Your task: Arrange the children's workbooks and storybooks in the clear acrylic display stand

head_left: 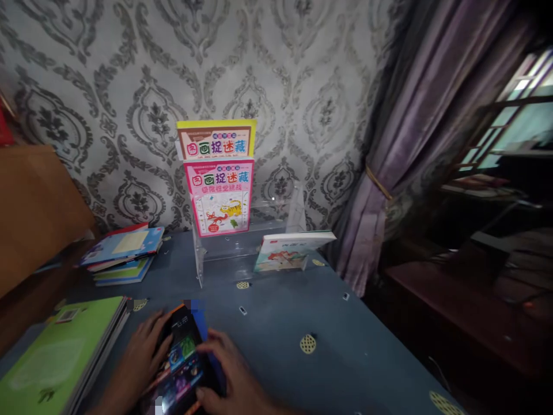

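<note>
A dark book (184,350) with orange edges and small colourful pictures on its cover is at the front of the table, between my hands. Something blue (200,317) shows along its right side, perhaps another cover beneath. My left hand (140,354) holds the book's left edge, fingers stretched along it and thumb over the cover. Closed on the right edge is my right hand (235,372), its thumb and forefinger at the cover. My hands hide parts of both sides. A pile of green books (56,351) lies left of my left hand.
A clear acrylic rack (224,268) stands by the wall. Pink (222,199) and yellow-edged (216,138) books are upright on its left; a pale book (283,252) leans at lower right. More books (125,245) and a cardboard box (38,207) are left. A curtain (367,219) hangs right.
</note>
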Demonstrator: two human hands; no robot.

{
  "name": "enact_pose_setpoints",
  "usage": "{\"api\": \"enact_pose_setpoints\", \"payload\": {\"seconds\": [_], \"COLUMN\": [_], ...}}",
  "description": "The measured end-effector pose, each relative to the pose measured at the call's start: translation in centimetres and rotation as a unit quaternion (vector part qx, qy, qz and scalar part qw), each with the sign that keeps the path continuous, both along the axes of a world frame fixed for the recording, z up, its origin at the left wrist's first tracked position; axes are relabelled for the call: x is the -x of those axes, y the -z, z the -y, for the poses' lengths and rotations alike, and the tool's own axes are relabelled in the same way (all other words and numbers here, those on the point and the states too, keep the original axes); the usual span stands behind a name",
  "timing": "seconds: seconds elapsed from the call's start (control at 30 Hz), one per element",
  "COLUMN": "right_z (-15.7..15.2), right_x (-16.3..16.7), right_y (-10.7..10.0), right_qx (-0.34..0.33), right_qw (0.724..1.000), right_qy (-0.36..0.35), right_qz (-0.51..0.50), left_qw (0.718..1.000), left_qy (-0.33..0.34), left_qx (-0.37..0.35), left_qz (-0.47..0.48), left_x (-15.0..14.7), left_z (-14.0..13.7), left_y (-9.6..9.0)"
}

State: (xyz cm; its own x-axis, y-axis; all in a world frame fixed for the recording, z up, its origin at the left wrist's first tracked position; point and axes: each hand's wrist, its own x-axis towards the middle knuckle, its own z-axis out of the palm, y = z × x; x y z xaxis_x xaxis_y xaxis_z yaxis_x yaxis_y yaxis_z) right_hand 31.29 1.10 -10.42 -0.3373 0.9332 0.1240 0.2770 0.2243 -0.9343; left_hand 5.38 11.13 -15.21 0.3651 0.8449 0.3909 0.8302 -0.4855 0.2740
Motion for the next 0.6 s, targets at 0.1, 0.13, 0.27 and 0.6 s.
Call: {"api": "enact_pose_setpoints", "payload": {"seconds": [0.1, 0.13, 0.27, 0.6], "right_z": [-0.6, -1.0, -3.8, -8.9], "right_x": [-2.0, -3.3, -11.2, -23.4], "right_y": [-0.7, -0.8, -1.1, -5.7], "right_qx": [-0.013, -0.028, -0.100, -0.263], "right_qw": [0.997, 0.994, 0.944, 0.823], "right_qy": [0.063, 0.098, 0.301, 0.479], "right_qz": [-0.039, -0.047, -0.091, -0.152], "left_qw": [1.000, 1.000, 0.990, 0.892], "left_qy": [0.009, 0.017, 0.116, 0.264], "left_qx": [0.006, 0.002, 0.018, 0.209], "left_qz": [-0.001, 0.007, 0.077, 0.300], "left_x": [-1.5, -2.6, -9.2, -25.5], "left_z": [-1.2, -1.7, -3.2, -6.2], "left_y": [-1.8, -2.8, -7.6, -13.8]}}
